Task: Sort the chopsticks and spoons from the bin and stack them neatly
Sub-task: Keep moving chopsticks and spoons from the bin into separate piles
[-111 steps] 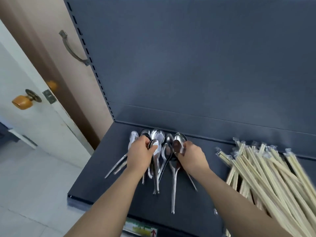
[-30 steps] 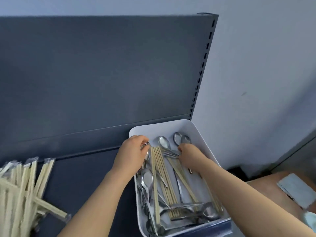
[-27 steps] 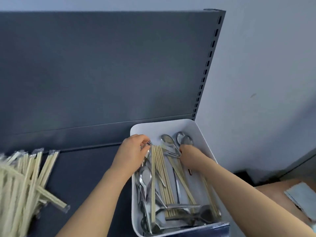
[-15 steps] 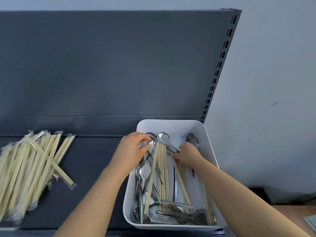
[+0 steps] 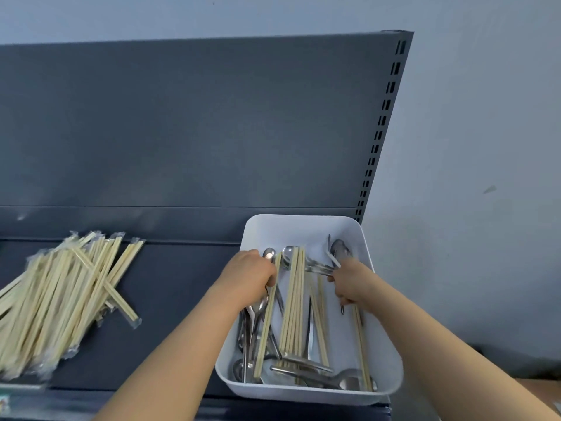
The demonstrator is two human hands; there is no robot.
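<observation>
A white bin (image 5: 303,226) sits on the right end of a dark grey shelf (image 5: 170,299). Inside lie metal spoons (image 5: 306,372) mixed with wrapped wooden chopsticks (image 5: 293,302). My left hand (image 5: 249,276) is at the bin's left side, fingers curled round spoon handles near a spoon bowl (image 5: 269,254). My right hand (image 5: 352,282) is inside the bin on the right and grips the handles of spoons (image 5: 340,249) whose bowls point to the far wall. A large pile of wrapped chopsticks (image 5: 57,296) lies on the shelf at the left.
The shelf's dark back panel (image 5: 194,123) rises behind the bin, with a slotted upright (image 5: 382,129) at its right edge. A pale wall (image 5: 473,165) stands to the right. Bare shelf surface lies between the chopstick pile and the bin.
Both hands left the spoon row on the shelf's left and went into the bin. Over the last second my right hand has closed on spoon handles and lifted them slightly.
</observation>
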